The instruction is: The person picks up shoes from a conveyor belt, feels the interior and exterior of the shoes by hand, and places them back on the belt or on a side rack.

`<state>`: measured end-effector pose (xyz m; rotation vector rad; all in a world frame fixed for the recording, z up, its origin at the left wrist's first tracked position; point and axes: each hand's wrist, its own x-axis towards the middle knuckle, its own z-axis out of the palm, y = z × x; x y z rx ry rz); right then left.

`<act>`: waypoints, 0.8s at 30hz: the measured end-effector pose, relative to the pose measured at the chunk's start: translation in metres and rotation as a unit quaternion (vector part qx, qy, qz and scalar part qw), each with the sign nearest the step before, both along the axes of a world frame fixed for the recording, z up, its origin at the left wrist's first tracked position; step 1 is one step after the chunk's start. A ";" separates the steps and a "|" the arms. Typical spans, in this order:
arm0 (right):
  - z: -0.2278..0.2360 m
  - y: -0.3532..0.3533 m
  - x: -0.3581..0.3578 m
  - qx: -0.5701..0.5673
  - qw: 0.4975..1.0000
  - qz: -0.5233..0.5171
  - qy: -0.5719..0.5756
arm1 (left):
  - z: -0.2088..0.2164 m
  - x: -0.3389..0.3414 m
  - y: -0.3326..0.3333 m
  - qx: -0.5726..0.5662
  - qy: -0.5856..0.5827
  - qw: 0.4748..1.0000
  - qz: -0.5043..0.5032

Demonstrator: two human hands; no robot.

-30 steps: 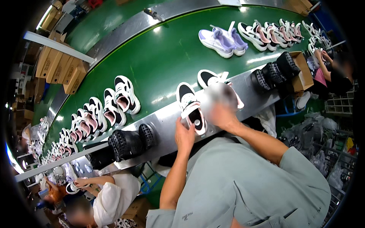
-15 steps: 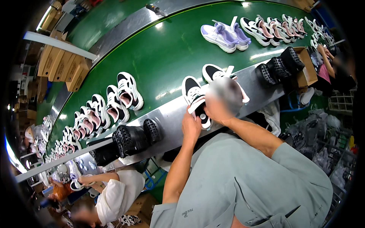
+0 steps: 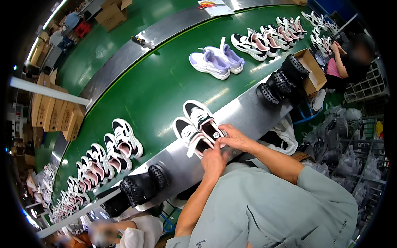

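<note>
Left hand (image 3: 214, 162): fingers bunched at the left sneaker's (image 3: 185, 129) heel; whether gripping, I cannot tell.
Right hand (image 3: 234, 137): I hold the right sneaker (image 3: 199, 112) by its heel.
Pair: side by side across the worktop's (image 3: 153, 107) near edge.
Lavender shoes (image 3: 209, 66): mid-worktop.
Scissors (image 3: 206, 5): far edge.

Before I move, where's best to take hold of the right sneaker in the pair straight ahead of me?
Likely the heel collar, from the near right side. The right sneaker points its toe away and leftward, so its heel is nearest you; its opening shows for a thumb, and the left sneaker crowds the other side.
</note>
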<state>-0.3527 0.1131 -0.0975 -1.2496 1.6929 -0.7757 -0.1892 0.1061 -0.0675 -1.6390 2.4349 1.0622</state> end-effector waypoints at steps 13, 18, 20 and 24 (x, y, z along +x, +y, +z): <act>0.301 -0.005 -0.039 -0.339 0.664 0.371 -0.554 | -0.033 0.100 -0.198 -0.195 -0.132 0.972 0.011; 0.310 -0.002 -0.043 -0.352 0.656 0.406 -0.530 | 0.000 0.070 -0.167 -0.301 -0.069 0.950 -0.053; 0.310 0.003 -0.047 -0.358 0.662 0.403 -0.521 | -0.007 0.031 -0.155 -0.270 0.059 0.959 -0.065; 0.306 0.013 -0.059 -0.373 0.680 0.378 -0.505 | 0.003 -0.075 -0.150 -0.232 0.163 0.950 -0.132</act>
